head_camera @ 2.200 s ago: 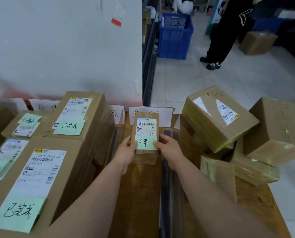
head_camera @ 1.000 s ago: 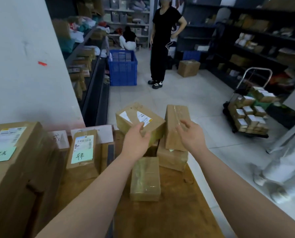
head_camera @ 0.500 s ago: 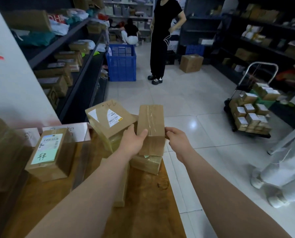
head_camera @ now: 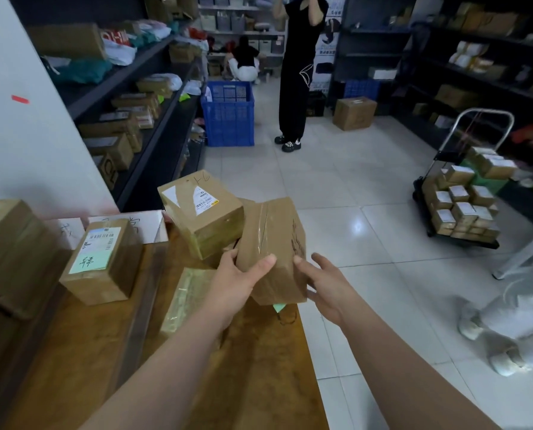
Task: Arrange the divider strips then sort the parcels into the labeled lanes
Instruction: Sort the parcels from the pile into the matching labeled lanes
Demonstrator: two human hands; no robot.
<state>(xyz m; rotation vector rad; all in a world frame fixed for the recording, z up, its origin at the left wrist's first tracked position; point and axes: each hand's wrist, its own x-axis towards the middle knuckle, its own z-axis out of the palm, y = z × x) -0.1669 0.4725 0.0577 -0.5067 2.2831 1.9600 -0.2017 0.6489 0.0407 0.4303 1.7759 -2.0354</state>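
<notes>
A taped brown parcel (head_camera: 274,243) is lifted and tilted over the table's right edge, a green note peeking from under it. My left hand (head_camera: 239,282) grips its near left corner, thumb on top. My right hand (head_camera: 324,285) is at its right side with fingers spread; contact is unclear. Behind it a bigger parcel with a white label (head_camera: 201,212) leans on the pile. A flat parcel wrapped in clear tape (head_camera: 186,297) lies under my left forearm. A parcel with a green note (head_camera: 102,260) sits in a lane in front of white lane labels (head_camera: 141,225). A dark divider strip (head_camera: 141,301) runs along the table.
Large parcels (head_camera: 13,252) fill the table's left side. The wooden table (head_camera: 259,367) ends at right, above tiled floor. A person in black (head_camera: 299,66) stands by a blue crate (head_camera: 228,114). A loaded trolley (head_camera: 464,200) stands at right, shelves line both walls, and another person's white shoes (head_camera: 504,363) are near.
My hands left the green-note parcel in its lane, went to the right pile and picked the long taped parcel off it. It now sits lower, tilted toward me. The head turned right.
</notes>
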